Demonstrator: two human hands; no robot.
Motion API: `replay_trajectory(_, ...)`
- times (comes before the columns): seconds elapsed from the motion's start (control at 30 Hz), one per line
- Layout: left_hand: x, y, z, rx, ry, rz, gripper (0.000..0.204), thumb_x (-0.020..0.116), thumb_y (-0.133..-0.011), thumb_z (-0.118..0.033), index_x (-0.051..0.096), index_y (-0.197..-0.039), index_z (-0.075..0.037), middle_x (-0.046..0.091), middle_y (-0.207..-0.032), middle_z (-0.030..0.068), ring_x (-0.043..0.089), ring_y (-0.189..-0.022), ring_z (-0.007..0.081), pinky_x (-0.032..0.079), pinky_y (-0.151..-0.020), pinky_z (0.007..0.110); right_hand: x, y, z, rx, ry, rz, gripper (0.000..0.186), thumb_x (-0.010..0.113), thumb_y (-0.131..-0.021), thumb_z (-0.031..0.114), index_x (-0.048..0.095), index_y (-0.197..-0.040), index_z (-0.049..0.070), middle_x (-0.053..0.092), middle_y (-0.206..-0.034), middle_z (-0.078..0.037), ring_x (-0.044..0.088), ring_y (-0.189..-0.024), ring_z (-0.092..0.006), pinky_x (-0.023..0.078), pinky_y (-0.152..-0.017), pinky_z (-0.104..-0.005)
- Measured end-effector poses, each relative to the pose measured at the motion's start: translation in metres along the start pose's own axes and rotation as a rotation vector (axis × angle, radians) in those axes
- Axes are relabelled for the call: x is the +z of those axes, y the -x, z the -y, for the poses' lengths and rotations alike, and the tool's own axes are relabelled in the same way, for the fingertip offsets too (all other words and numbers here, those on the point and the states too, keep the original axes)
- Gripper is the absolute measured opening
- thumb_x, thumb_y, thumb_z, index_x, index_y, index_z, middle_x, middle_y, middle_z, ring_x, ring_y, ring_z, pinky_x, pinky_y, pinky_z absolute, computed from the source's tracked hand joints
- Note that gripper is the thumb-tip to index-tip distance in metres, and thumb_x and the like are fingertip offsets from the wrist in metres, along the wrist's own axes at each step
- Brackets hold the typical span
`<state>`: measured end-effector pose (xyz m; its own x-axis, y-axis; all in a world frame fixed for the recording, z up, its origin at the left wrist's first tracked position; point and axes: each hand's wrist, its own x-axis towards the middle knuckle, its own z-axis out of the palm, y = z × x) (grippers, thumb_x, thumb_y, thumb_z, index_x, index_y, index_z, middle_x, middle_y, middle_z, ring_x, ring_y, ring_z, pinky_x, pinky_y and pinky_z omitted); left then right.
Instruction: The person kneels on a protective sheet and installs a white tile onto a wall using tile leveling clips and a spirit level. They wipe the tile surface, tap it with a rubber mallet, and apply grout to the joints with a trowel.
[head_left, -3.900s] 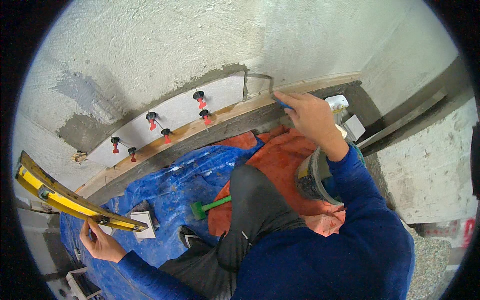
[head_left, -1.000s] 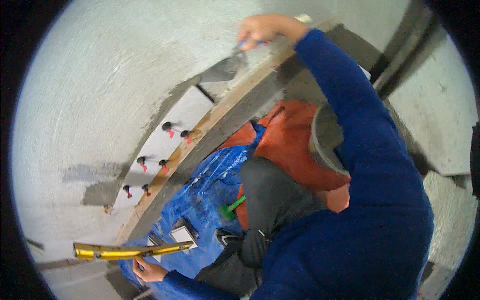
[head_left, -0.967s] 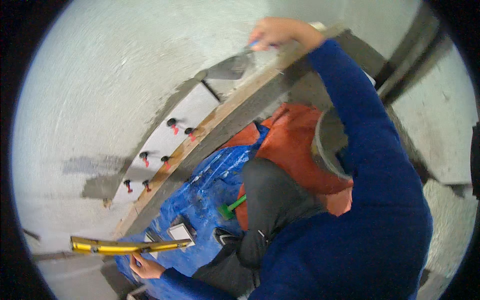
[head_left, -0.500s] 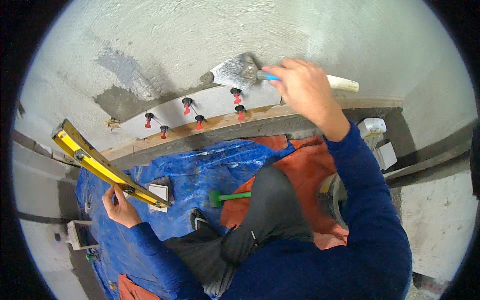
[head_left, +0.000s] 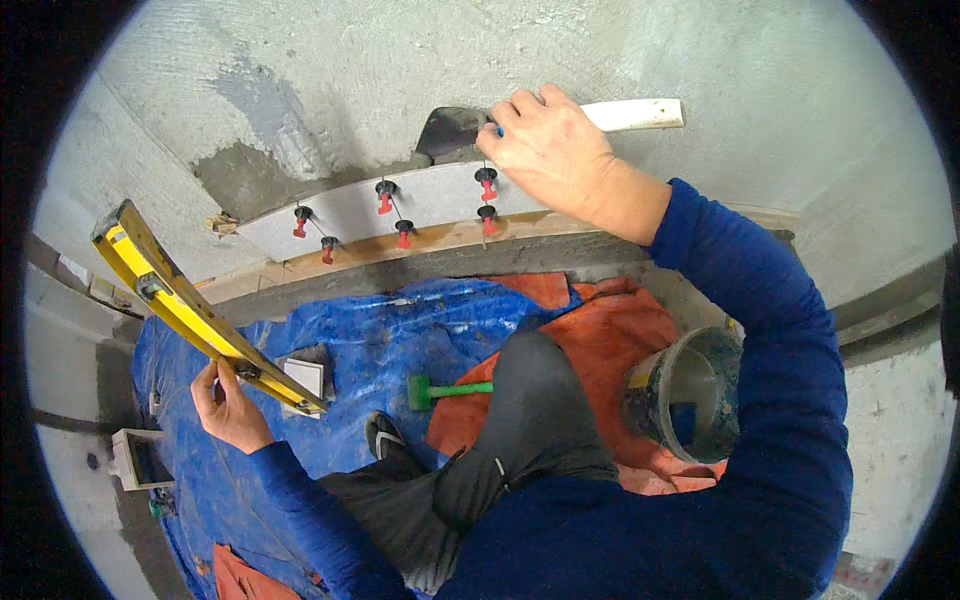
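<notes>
My right hand [head_left: 560, 150] is closed around the blue handle of a trowel [head_left: 455, 131]. Its blade, dark from this angle, lies against or close to the wall, just above a row of pale tiles [head_left: 350, 215]; contact is unclear. A long white piece [head_left: 635, 115] juts out behind that hand; whether it belongs to the trowel cannot be made out. With its fingers pinched, my left hand [head_left: 232, 408] grips a yellow spirit level [head_left: 200, 325] that slants up and left. Red and black levelling clips [head_left: 385, 195] stick out from the tile row.
Blue sheeting [head_left: 370, 330] and orange sheeting [head_left: 610, 325] cover the floor. On them are a green mallet [head_left: 420, 392], a small stack of tiles [head_left: 303, 380] and a bucket [head_left: 650, 395] beside my right arm. A wooden batten [head_left: 420, 238] runs beneath the tile row.
My right hand has moved left and up with the trowel, whose blade has turned from light to dark. The mortar lump at its tip no longer shows. The level has shifted slightly left.
</notes>
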<state>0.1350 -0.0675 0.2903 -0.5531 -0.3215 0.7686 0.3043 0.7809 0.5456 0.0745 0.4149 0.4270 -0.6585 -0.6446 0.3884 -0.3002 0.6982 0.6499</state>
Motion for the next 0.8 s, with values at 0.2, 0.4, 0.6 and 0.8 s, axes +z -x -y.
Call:
replay_trajectory(0.2,0.0,-0.002,0.004,-0.039,0.056,-0.008,0.012,0.072,-0.097,-0.008,0.071,-0.103,0.002,0.07,-0.099,0.0077,0.066,-0.088,0.0145,0.055,-0.077,0.028,-0.016,0.014,-0.016,0.016,0.076,0.035,0.025,0.065,-0.083,0.019,0.071,-0.106,0.012,0.065,-0.094,-0.005,0.063,-0.097,-0.021,0.047,-0.08,-0.0369)
replay_trajectory(0.4,-0.001,-0.002,0.001,-0.062,0.076,0.014,0.012,0.071,-0.097,-0.007,0.071,-0.104,0.002,0.071,-0.101,0.008,0.067,-0.09,0.015,0.056,-0.08,0.028,-0.003,0.026,-0.011,0.062,0.017,-0.019,0.025,0.064,-0.083,0.016,0.072,-0.108,0.015,0.063,-0.092,-0.003,0.062,-0.093,-0.0207,0.046,-0.077,-0.0368)
replay_trajectory(0.6,0.001,-0.002,-0.003,-0.058,0.134,0.029,0.011,0.071,-0.097,-0.006,0.071,-0.104,0.002,0.071,-0.102,0.0079,0.067,-0.091,0.0151,0.055,-0.081,0.028,0.008,0.032,0.003,0.101,0.013,-0.055,0.028,0.064,-0.083,0.017,0.073,-0.11,0.016,0.063,-0.092,-0.002,0.061,-0.094,-0.0199,0.045,-0.077,-0.036)
replay_trajectory(0.8,0.001,-0.003,-0.007,-0.023,0.083,0.037,0.011,0.071,-0.096,-0.005,0.071,-0.105,0.002,0.071,-0.102,0.0085,0.067,-0.091,0.0153,0.055,-0.08,0.028,0.002,0.031,0.006,0.095,-0.01,-0.099,0.024,0.062,-0.086,0.021,0.07,-0.107,0.013,0.064,-0.094,-0.004,0.061,-0.096,-0.0218,0.044,-0.079,-0.0394)
